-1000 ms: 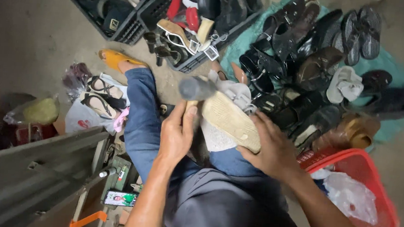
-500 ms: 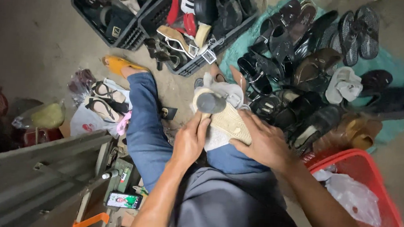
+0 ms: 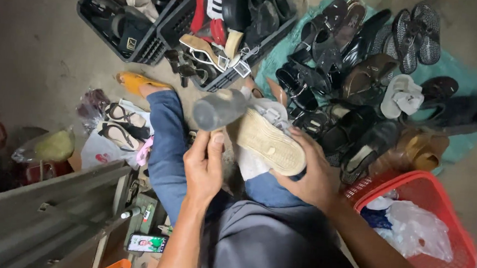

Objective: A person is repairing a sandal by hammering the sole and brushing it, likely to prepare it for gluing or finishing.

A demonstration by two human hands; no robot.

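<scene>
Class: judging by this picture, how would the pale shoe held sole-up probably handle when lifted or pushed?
The shoe is probably light: the right hand supports it from beneath. Its ridged tan sole looks fairly stiff and grippy, so it would likely not slide easily. The soft white upper may flop.

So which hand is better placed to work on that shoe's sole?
Probably left. The left hand holds a grey tool right beside the sole, while the right hand is busy supporting the shoe from below.

Bare concrete floor [image 3: 39,55] carries two black crates [image 3: 144,45] of shoes, a teal mat [image 3: 463,70] covered with footwear, and a red basket [image 3: 443,207].
</scene>
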